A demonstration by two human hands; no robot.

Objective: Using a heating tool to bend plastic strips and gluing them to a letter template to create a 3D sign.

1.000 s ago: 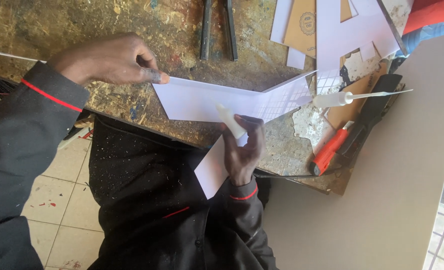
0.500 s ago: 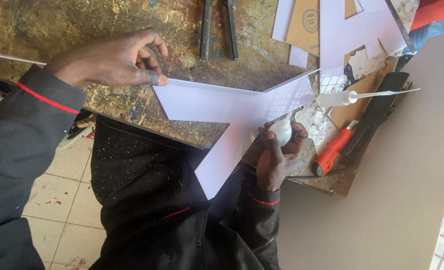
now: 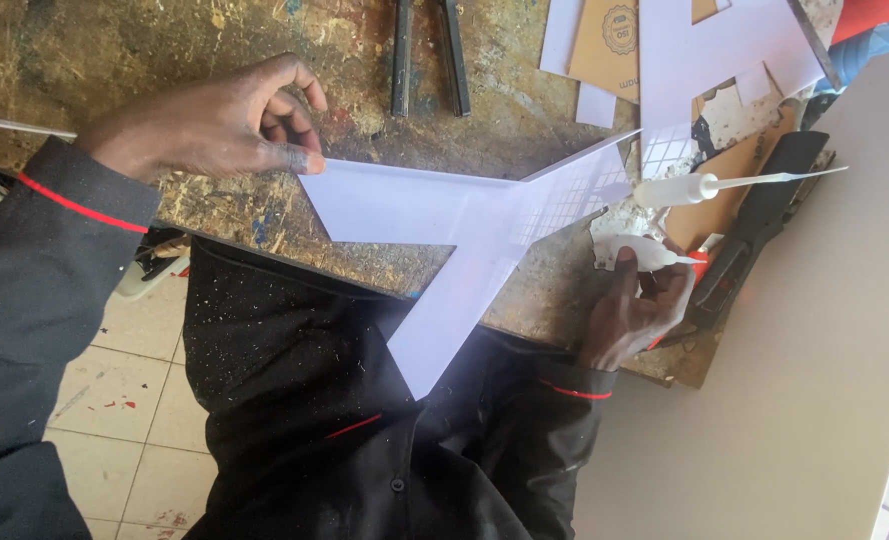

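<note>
Scarred and paint-flecked, the worktop [image 3: 164, 40] fills the upper half of my view, with pale floor tiles [image 3: 114, 400] below its near edge. I take the white sheet [image 3: 464, 230] as my landmark: a branching, Y-shaped cut-out lying over that near edge, one limb hanging off toward the lap, another rising toward the far right with a printed grid on it.

At the sheet's left tip my left hand [image 3: 214, 130] is closed, fingertips pinching the corner down against the worktop. Right of the sheet, just past its grid limb, my right hand [image 3: 634, 310] is curled around a small white squeeze bottle [image 3: 644, 252], nozzle pointing away from the sheet. A second, similar applicator with a long thin tip [image 3: 704, 185] lies just above that hand, beside the grid limb.

Beyond the sheet sit dark pliers [image 3: 426, 50]; up and to its right lie more white offcuts [image 3: 704, 50] and a brown card piece [image 3: 609, 40]. Further right is a black and red tool [image 3: 754, 230], then a large plain grey board [image 3: 814, 350].

To do this well, I judge the pinned corner must stay flat so the sheet cannot pivot, and the nozzle should come in low and steady, meeting the sheet only where it rests on the worktop, not on the overhang.
</note>
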